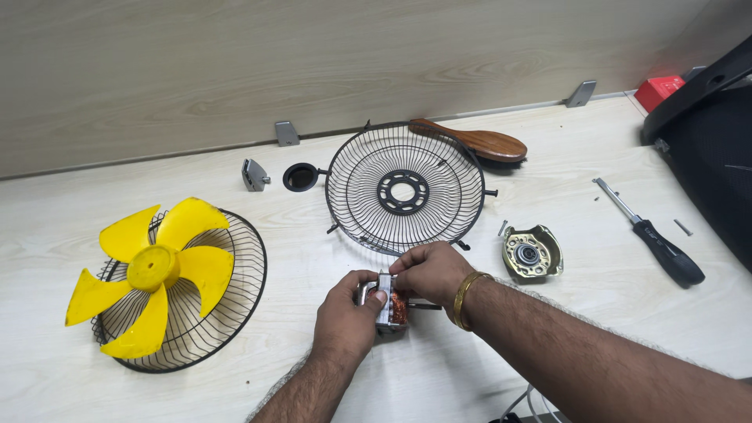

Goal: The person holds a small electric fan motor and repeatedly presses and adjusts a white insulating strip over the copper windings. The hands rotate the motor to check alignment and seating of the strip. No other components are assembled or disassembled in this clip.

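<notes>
1. We hold a small fan motor core of silver steel laminations and copper-red windings [389,307] just above the pale wood-grain table [548,345], near its front edge, between our 2 hands.
2. Our left hand [347,312] pinches the core's left end, thumb pressed on the metal stack; our right hand [432,271], with a gold bangle at the wrist, closes over its top and right side. Both grips are narrow and closed on the core.
3. We judge the step to be handling the stripped motor; the next move would call for a steady 2-handed hold and care around the fine windings.
4. The core's long axis seems to run roughly left to right, a thin shaft poking right beneath our right hand; which end leads we cannot tell.
5. Nearby lie a black wire fan guard [405,188], a yellow 5-blade fan [153,270] on a second guard, a brass-toned motor end cap [532,253] and a black-handled screwdriver [654,235].
</notes>
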